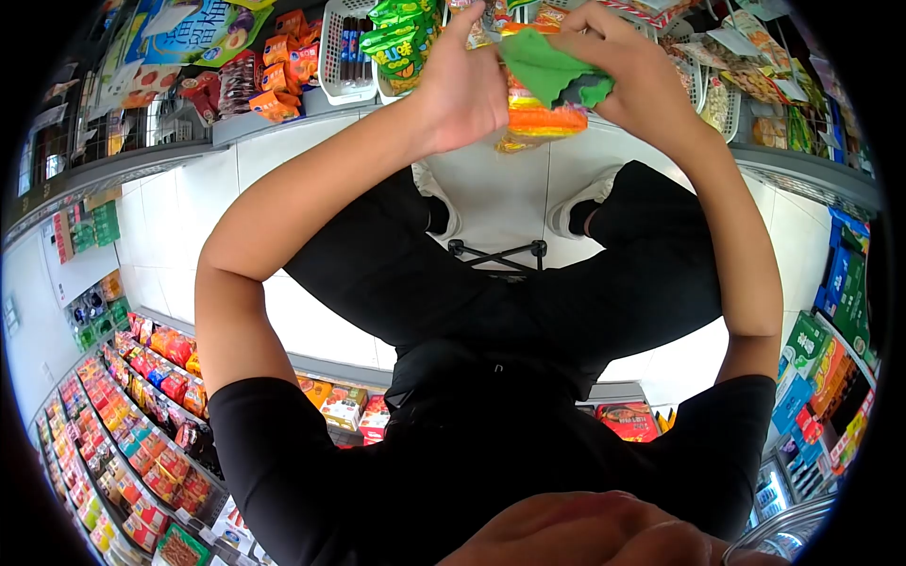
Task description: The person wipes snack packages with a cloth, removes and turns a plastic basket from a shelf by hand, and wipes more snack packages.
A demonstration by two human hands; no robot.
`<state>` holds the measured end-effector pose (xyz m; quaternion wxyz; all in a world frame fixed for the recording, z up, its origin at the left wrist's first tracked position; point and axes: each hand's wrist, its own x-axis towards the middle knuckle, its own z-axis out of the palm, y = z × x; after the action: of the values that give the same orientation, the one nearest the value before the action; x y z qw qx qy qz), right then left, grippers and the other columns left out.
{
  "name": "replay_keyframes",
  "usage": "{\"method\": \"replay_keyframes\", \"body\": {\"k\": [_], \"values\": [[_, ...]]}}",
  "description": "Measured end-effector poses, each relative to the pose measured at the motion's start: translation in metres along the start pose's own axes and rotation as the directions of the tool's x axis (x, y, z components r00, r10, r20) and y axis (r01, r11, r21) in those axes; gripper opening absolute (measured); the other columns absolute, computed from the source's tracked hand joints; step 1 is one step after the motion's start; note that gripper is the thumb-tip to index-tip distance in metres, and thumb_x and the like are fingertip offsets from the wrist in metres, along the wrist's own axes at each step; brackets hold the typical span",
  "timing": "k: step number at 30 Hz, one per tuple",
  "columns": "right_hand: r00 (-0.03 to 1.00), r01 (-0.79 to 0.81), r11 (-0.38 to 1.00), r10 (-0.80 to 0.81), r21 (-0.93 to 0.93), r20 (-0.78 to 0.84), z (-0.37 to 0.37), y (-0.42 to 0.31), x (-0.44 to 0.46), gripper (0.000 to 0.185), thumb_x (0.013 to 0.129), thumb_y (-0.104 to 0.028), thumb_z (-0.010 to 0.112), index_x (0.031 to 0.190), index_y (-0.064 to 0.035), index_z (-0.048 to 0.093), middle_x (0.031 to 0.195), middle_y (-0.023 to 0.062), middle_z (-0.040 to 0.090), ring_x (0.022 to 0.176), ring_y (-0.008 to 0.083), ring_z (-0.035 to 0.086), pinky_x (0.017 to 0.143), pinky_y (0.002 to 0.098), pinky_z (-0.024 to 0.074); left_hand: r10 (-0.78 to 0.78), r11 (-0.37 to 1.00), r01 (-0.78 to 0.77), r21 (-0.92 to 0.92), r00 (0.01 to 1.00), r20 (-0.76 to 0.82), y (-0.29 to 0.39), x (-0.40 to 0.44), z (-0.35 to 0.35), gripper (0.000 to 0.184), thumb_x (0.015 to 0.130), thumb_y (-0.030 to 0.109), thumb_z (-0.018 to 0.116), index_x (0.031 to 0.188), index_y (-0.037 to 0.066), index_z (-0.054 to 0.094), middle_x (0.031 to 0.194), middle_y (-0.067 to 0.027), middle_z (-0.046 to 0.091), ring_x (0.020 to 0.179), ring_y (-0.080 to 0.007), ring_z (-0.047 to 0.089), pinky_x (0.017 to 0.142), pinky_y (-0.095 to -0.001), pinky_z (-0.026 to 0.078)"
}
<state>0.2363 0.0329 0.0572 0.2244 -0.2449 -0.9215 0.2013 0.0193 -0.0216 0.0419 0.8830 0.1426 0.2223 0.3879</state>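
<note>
My left hand (pixel 464 92) is at the top centre, thumb raised, against an orange and yellow snack packet (pixel 545 123). Its fingers pass behind the packet and are mostly hidden. My right hand (pixel 640 77) grips a green cloth (pixel 549 68) with a dark patch at its lower edge. The cloth lies over the upper part of the packet, between both hands. Just beyond my left hand, green snack bags (pixel 392 47) fill a white basket, beside another white basket (pixel 332 80) with dark slim packs.
A shelf edge (pixel 241 127) runs across the front, with orange packets (pixel 283 66) at left and a basket of snacks (pixel 722 108) at right. My legs are spread above a black folding stool frame (pixel 497 253). Stocked shelves (pixel 142 424) stand behind me, boxes (pixel 816 349) at right.
</note>
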Motion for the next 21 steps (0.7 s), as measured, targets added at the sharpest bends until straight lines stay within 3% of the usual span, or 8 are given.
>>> {"method": "replay_keyframes", "body": {"k": [3,6,9,11,15,18,21], "values": [[0.995,0.093,0.996,-0.093,0.000,0.037,0.007,-0.002,0.000,0.046,0.073,-0.001,0.077,0.117,-0.0114,0.070,0.113,0.0053,0.062,0.093,0.0279,0.065,0.077,0.0383,0.0523,0.091,0.995,-0.076,0.059,0.945,-0.315,-0.004,0.007,-0.010,0.059,0.104,0.044,0.045,0.143,-0.001,0.047,0.133,-0.0121,0.060,0.124,-0.0273,0.060,0.111,-0.0458,0.045],[0.988,0.120,0.993,-0.119,-0.001,0.094,0.008,-0.006,0.001,0.046,0.073,0.002,0.075,0.117,-0.0111,0.070,0.112,0.0054,0.062,0.095,0.0285,0.064,0.079,0.0382,0.0518,0.120,0.980,-0.043,0.196,0.907,-0.403,-0.005,0.007,-0.018,0.046,0.106,0.026,0.046,0.138,-0.006,0.047,0.135,-0.0162,0.061,0.124,-0.0254,0.063,0.112,-0.0416,0.048],[0.985,0.088,0.996,-0.089,0.010,0.150,0.003,-0.002,0.002,0.047,0.074,0.003,0.074,0.118,-0.0110,0.070,0.112,0.0056,0.062,0.096,0.0292,0.064,0.080,0.0380,0.0520,0.136,0.975,-0.052,0.215,0.906,-0.401,-0.009,0.010,-0.031,0.034,0.101,0.013,0.052,0.130,-0.005,0.051,0.123,-0.0131,0.064,0.113,-0.0241,0.067,0.104,-0.0421,0.054],[0.988,0.038,0.999,-0.039,0.014,0.152,-0.001,0.010,-0.001,0.048,0.074,0.003,0.074,0.119,-0.0107,0.069,0.112,0.0058,0.062,0.097,0.0295,0.064,0.081,0.0381,0.0523,0.164,0.977,-0.097,0.190,0.912,-0.375,-0.010,0.012,-0.031,0.030,0.102,0.010,0.051,0.128,-0.005,0.052,0.124,-0.0143,0.064,0.112,-0.0237,0.067,0.104,-0.0417,0.055],[0.991,0.089,0.996,-0.091,0.025,0.097,-0.016,0.007,0.007,0.036,0.081,-0.010,0.076,0.116,-0.0060,0.068,0.108,0.0139,0.063,0.104,0.0349,0.064,0.087,0.0403,0.0518,0.196,0.972,-0.138,0.190,0.923,-0.330,-0.008,0.010,-0.024,0.029,0.104,0.011,0.052,0.127,-0.006,0.053,0.126,-0.0148,0.064,0.112,-0.0232,0.068,0.104,-0.0423,0.055],[0.995,0.057,0.996,-0.062,0.068,0.074,-0.012,0.012,0.003,0.036,0.081,-0.010,0.076,0.116,-0.0054,0.066,0.108,0.0143,0.063,0.103,0.0356,0.064,0.086,0.0409,0.0518,0.303,0.911,-0.185,0.369,0.906,-0.294,-0.007,0.011,-0.027,0.033,0.105,0.015,0.054,0.131,-0.005,0.053,0.129,-0.0136,0.064,0.114,-0.0221,0.067,0.104,-0.0422,0.054],[0.994,0.012,0.997,-0.020,0.079,0.104,-0.020,0.007,0.006,0.037,0.081,-0.010,0.077,0.116,-0.0042,0.065,0.108,0.0145,0.063,0.103,0.0357,0.064,0.086,0.0410,0.0518,0.308,0.866,-0.170,0.470,0.922,-0.235,-0.005,0.011,-0.036,0.036,0.107,0.022,0.054,0.136,0.001,0.052,0.131,-0.0108,0.064,0.116,-0.0206,0.066,0.103,-0.0412,0.054]]}}
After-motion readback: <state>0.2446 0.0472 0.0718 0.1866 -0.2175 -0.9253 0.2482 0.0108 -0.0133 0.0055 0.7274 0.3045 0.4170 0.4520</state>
